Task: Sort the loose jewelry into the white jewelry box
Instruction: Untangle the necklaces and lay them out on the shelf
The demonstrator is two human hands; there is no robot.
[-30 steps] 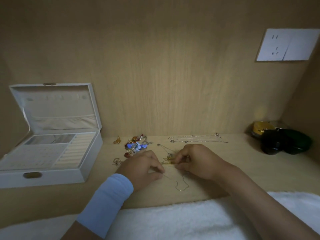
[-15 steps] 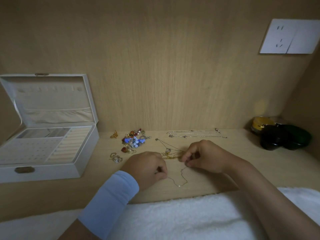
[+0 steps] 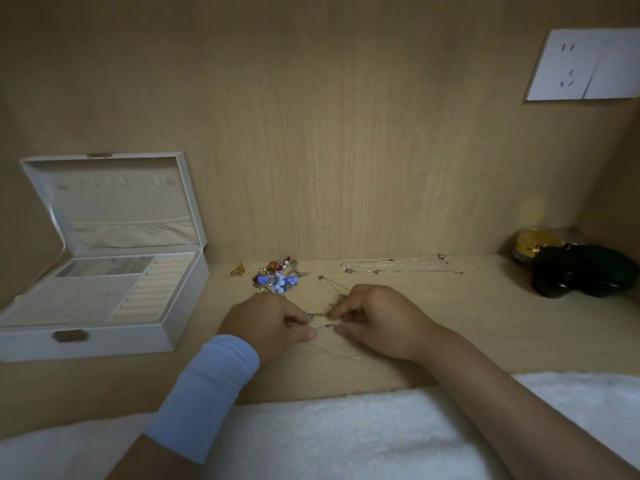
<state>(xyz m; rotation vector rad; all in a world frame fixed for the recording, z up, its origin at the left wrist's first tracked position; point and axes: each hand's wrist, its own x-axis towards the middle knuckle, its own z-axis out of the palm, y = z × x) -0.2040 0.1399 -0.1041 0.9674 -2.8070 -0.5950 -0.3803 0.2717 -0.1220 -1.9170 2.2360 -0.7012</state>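
**Thin tangled chain, go easy on it**

Both hands are pinching the same fine gold chain [image 3: 323, 315], which lies on the desk well right of the box [image 3: 86, 341]. The left hand [image 3: 266, 323] has curled fingers nipping one bit and the right hand [image 3: 377, 322] is nipping another bit just beside it. The fingertips are nearly touching, and it looks to me like a knot is getting teased out.

My take on handling: it weighs next to nothing, it's totally limp and slippery, and it'll snag on itself the second it bunches up. Yank it and a link could kink or snap. I'd pinch either side of the knot, then lift by one end so it hangs straight on the way to the box, whose lid is up.

The pile [image 3: 277, 277] of colourful bits sits nearer the box, and the silver chains [image 3: 398, 266] lie stretched out farther right of it
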